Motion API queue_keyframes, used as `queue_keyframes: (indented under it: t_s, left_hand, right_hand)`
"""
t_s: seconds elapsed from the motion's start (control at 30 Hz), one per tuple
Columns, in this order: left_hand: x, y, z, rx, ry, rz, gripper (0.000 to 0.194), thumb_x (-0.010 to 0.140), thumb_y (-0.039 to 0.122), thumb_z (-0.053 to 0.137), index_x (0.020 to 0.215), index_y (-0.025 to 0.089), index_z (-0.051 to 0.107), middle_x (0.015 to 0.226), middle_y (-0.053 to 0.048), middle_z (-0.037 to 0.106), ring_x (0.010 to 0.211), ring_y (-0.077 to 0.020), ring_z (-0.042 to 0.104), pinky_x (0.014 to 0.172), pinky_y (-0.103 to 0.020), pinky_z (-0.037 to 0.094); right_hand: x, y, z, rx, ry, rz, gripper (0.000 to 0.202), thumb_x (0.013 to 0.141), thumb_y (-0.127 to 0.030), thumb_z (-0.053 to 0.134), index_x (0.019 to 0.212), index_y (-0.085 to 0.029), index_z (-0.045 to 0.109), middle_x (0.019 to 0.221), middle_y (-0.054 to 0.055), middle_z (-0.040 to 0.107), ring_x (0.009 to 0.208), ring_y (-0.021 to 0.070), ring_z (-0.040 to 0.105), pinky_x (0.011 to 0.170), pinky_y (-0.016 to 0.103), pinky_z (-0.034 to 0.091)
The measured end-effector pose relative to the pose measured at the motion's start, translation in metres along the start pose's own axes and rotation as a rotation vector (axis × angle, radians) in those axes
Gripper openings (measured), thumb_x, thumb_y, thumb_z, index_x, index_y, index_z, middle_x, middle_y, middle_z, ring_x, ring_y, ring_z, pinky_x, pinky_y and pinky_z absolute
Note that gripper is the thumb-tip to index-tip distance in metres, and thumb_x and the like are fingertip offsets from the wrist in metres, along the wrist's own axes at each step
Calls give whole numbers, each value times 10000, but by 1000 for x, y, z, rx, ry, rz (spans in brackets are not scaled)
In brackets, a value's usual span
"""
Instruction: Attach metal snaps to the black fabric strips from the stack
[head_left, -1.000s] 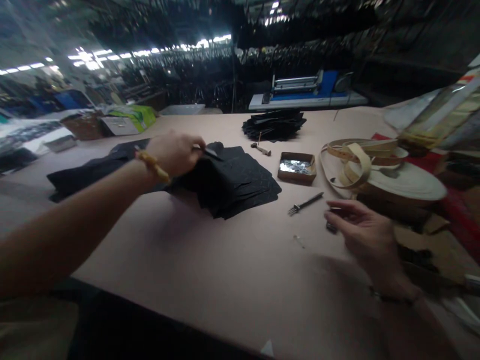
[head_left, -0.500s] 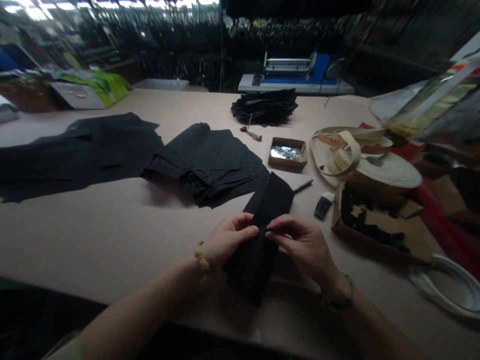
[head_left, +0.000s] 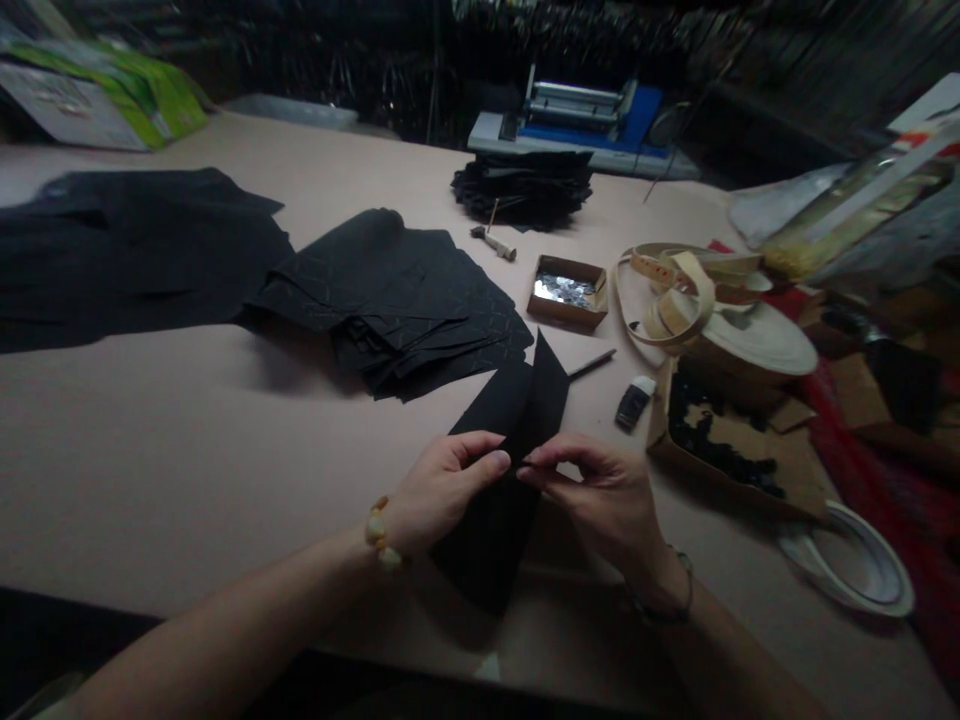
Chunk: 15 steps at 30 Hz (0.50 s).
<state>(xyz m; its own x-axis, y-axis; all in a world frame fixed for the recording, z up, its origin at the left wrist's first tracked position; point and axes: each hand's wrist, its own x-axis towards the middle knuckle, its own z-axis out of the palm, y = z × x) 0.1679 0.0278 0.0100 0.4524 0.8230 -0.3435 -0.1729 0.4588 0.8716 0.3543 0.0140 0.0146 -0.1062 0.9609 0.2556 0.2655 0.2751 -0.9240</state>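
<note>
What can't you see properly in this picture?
- Head view: whatever the right hand pinches against the folded black sheet is too small and dark to tell.
- The lower part of that sheet is partly covered by the left hand.
- The shiny bits in the small brown box are too blurred to name.
- The black bits in the open cardboard box are too dark.
- The red cloth is cut off by the right edge.
</note>
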Motion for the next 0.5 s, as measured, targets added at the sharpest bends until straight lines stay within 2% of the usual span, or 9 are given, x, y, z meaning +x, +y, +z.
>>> queue_keyframes:
  t_s: [0.13, 0.33, 0.5]
  left_hand:
    - [0, -1, -1, 12, 27, -17, 463, 744, 496, 755, 1008, 125, 674, 773, 9, 629, 658, -77, 519, 620, -188, 414]
    - [1, 0, -2, 2, -8, -15, 429, 772, 478, 735, 1009, 125, 682, 788, -6, 646, 676, -90, 545, 625, -195, 427]
    - [2, -1, -3, 49, -30, 24, 357, 819, 425, 691, 1017, 128, 694, 807, -15, 660, 692, -98, 556, 641, -201, 440]
  right_hand:
    - [0, -3, -1, -23, -27, -12, 67, 793, -188, 757, 824, -240, 729, 816, -16, 719, 755, 119, 670, 678, 197, 526]
    - [-1, -3, 0, -60, 49, 10, 87, 764, -208, 783, 827, -244, 734, 799, -22, 720, 725, 108, 666, 665, 178, 534]
    - [1, -3, -2, -38, 34, 53, 80, 746, -227, 791, 812, -236, 747, 782, -5, 725, 709, 118, 672, 637, 180, 537]
